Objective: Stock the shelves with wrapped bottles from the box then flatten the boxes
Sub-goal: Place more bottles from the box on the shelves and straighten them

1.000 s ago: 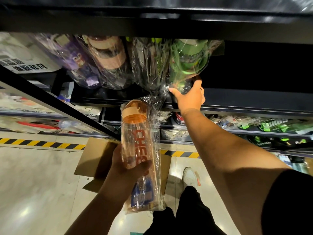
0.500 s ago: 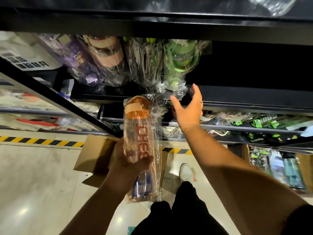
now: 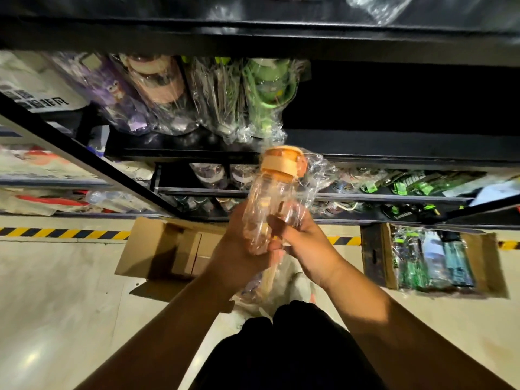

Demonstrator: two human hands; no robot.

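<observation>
The wrapped orange-capped bottle is in front of the shelf, its cap near the shelf's front edge. The left hand and the right hand both grip its lower part with curled fingers.

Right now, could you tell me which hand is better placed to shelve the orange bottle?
Right, probably. Both hands grip the orange bottle, but the bare stretch of shelf lies right of the green bottle, nearer the right hand; the left hand would have to reach across.
</observation>
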